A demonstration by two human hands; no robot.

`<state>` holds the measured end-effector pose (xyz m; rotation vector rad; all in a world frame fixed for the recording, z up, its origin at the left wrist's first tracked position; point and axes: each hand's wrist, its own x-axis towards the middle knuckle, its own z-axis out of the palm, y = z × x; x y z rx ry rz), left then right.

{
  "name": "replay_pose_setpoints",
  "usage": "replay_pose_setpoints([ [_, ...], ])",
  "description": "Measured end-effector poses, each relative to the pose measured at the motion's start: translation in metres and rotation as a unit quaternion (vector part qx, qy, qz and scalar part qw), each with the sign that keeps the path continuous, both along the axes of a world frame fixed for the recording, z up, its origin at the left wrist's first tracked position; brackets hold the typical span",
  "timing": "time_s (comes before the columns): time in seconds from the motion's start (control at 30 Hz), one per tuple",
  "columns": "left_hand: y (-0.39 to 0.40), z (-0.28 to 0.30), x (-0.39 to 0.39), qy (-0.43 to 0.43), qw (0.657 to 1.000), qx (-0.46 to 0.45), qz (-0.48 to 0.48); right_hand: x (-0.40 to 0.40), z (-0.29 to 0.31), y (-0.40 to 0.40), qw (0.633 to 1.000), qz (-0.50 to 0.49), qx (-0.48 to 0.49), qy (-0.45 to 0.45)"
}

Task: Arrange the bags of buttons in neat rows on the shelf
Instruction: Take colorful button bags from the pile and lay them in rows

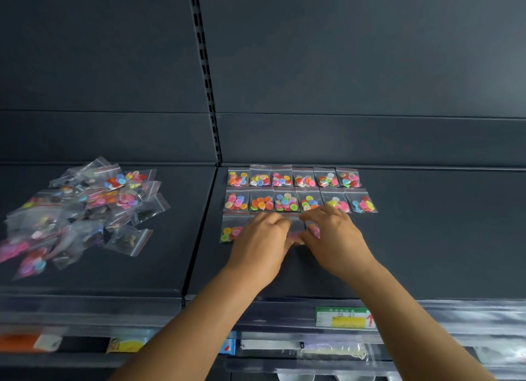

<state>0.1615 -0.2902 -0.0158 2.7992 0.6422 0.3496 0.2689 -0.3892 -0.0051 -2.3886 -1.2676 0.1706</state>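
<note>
I am on row 3. My left hand [260, 238] and right hand [331, 235] pinch one bag [297, 232] flat. Next, I line it up.

The third-row bags [299, 232] are largely covered by both hands. The loose pile [76, 209] is blurred at its left side. The price label's [344, 318] print is too small to be read.

Head view: close, forward-down onto dark shelf [427, 238].
</note>
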Motion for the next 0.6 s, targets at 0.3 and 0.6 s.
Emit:
replay_pose_setpoints([
  [0.3,0.049,0.016,-0.087,-0.001,0.993,0.061,0.096,-0.072,0.014,0.063,0.989,0.130,0.005,-0.072],
  [0.6,0.130,0.018,-0.211,0.024,0.982,0.048,0.180,-0.173,0.014,0.151,0.979,0.195,-0.020,-0.059],
])
